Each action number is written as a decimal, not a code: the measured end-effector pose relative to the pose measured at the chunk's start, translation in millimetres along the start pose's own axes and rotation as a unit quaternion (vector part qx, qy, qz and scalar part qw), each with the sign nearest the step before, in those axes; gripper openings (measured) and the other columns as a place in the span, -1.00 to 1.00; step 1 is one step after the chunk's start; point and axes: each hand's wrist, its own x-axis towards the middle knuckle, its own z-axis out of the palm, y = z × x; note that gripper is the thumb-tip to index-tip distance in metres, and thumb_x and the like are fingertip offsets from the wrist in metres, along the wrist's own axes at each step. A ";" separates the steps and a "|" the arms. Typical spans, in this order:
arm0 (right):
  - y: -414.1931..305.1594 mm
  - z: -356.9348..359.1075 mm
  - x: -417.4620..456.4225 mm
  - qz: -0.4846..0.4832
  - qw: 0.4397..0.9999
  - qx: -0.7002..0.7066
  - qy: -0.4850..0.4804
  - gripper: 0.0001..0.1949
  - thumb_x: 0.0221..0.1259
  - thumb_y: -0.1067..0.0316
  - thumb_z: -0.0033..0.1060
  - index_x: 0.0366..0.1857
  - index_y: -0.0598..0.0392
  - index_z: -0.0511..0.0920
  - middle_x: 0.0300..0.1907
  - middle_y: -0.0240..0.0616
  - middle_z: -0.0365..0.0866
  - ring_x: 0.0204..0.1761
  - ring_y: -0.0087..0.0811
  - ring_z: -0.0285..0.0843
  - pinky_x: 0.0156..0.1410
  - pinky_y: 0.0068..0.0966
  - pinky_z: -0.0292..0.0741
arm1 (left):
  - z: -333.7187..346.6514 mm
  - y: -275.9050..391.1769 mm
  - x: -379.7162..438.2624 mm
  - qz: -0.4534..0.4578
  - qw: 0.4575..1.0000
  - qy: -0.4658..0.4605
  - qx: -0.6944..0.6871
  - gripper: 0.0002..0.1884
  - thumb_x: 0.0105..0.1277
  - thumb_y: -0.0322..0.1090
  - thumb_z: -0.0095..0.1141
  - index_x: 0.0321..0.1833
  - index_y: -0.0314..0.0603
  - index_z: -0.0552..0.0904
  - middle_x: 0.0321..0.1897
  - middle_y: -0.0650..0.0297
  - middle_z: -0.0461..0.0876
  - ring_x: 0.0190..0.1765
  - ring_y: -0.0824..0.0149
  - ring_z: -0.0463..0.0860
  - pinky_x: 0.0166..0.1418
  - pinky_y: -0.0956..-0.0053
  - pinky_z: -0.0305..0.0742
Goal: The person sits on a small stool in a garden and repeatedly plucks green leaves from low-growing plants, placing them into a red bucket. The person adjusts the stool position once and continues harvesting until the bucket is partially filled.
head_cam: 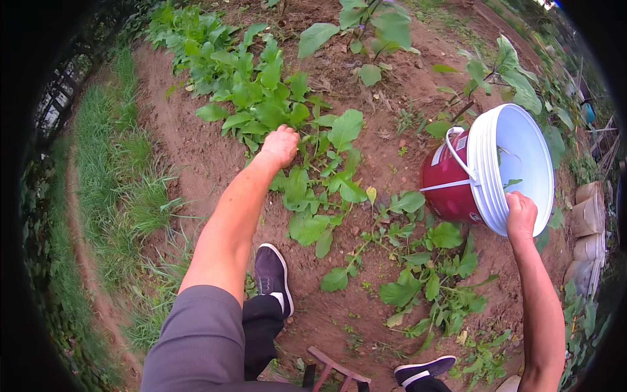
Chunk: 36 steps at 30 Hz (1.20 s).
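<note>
My left hand (pixel 281 145) reaches into a row of leafy greens (pixel 267 105), with its fingers curled beside the stems. Whether a stem is inside the fingers is hidden by the hand. My right hand (pixel 520 214) grips the rim of a plastic bucket (pixel 448 183), red outside with a white rim and printed labels. The bucket is tilted, its mouth facing right and towards me. A small piece of green leaf (pixel 512 183) shows inside it, near my right hand. The white bucket handle (pixel 459 156) hangs against the outer side.
Looser greens (pixel 431 284) sprawl over the soil (pixel 323 304) between my shoes (pixel 271 277). Broad-leaved plants (pixel 377 29) stand ahead and behind the bucket. A grassy strip (pixel 105 191) runs along the left. A small wooden frame (pixel 338 370) lies below me, and pale containers (pixel 588 210) line the right.
</note>
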 end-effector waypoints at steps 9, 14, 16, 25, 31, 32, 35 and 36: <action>18.3 5.1 5.5 0.002 1.000 0.024 -0.006 -0.65 0.24 0.19 0.07 -0.56 0.31 0.42 -0.64 -0.04 0.24 -0.51 -0.28 0.16 -0.28 -0.20 0.26 | 35.0 -14.6 -23.3 -0.085 0.988 0.054 0.112 -0.75 0.25 -0.31 0.13 -0.06 -0.08 0.75 -0.01 0.18 0.72 0.17 0.15 0.56 0.10 0.21 0.44; 22.7 5.1 6.8 0.005 1.000 0.020 -0.012 -0.64 0.26 0.19 0.06 -0.57 0.31 0.40 -0.64 -0.07 0.22 -0.50 -0.33 0.16 -0.28 -0.22 0.25 | 37.5 -3.0 -8.9 -0.162 0.984 0.045 0.060 -0.76 0.25 -0.33 0.13 -0.07 -0.06 0.76 -0.06 0.18 0.74 0.15 0.15 0.57 0.18 0.20 0.37; 22.7 5.4 6.4 0.009 0.999 0.029 -0.015 -0.64 0.26 0.20 0.06 -0.57 0.31 0.40 -0.64 -0.08 0.22 -0.50 -0.33 0.14 -0.28 -0.22 0.25 | 40.2 0.8 -4.2 -0.182 0.981 0.028 0.054 -0.79 0.25 -0.33 0.14 -0.11 -0.05 0.77 -0.06 0.19 0.74 0.16 0.16 0.56 0.23 0.18 0.32; 25.3 0.7 1.6 0.022 0.998 0.044 -0.050 -0.66 0.26 0.24 0.03 -0.58 0.30 0.38 -0.63 -0.17 0.18 -0.47 -0.42 0.12 -0.30 -0.27 0.22 | 48.5 4.6 23.6 -0.207 0.974 0.030 0.085 -0.79 0.26 -0.31 0.16 -0.15 -0.03 0.83 -0.10 0.20 0.78 0.18 0.15 0.58 0.40 0.05 0.23; 15.3 -3.3 -9.9 0.039 0.995 0.048 -0.078 -0.69 0.28 0.23 -0.06 -0.48 0.31 0.48 -0.56 -0.32 0.30 -0.41 -0.49 0.22 -0.22 -0.39 0.28 | 51.9 2.7 32.0 -0.218 0.969 0.064 0.094 -0.76 0.24 -0.31 0.15 -0.11 -0.10 0.81 -0.01 0.15 0.75 0.24 0.10 0.58 0.54 -0.16 0.11; 12.9 -2.4 -8.9 0.037 0.995 0.053 -0.078 -0.68 0.28 0.23 -0.05 -0.47 0.32 0.50 -0.56 -0.31 0.32 -0.41 -0.49 0.23 -0.22 -0.39 0.29 | 53.4 -0.7 31.5 -0.223 0.969 0.064 0.089 -0.77 0.25 -0.31 0.15 -0.12 -0.10 0.81 -0.02 0.15 0.75 0.24 0.11 0.58 0.54 -0.17 0.12; 12.5 0.0 -4.1 0.023 0.996 0.070 -0.049 -0.68 0.27 0.23 0.01 -0.53 0.32 0.43 -0.59 -0.29 0.22 -0.44 -0.48 0.16 -0.28 -0.35 0.24 | 47.5 6.7 29.8 -0.223 0.971 0.043 0.076 -0.80 0.26 -0.27 0.16 -0.21 -0.09 0.82 -0.10 0.21 0.78 0.21 0.13 0.58 0.52 -0.15 0.13; 11.8 0.7 -1.3 0.014 0.996 0.079 -0.035 -0.67 0.26 0.24 0.04 -0.56 0.31 0.39 -0.61 -0.29 0.16 -0.45 -0.48 0.12 -0.31 -0.32 0.21 | 48.7 6.8 29.2 -0.218 0.972 0.045 0.070 -0.80 0.25 -0.25 0.17 -0.23 -0.09 0.82 -0.12 0.22 0.78 0.20 0.13 0.58 0.52 -0.14 0.14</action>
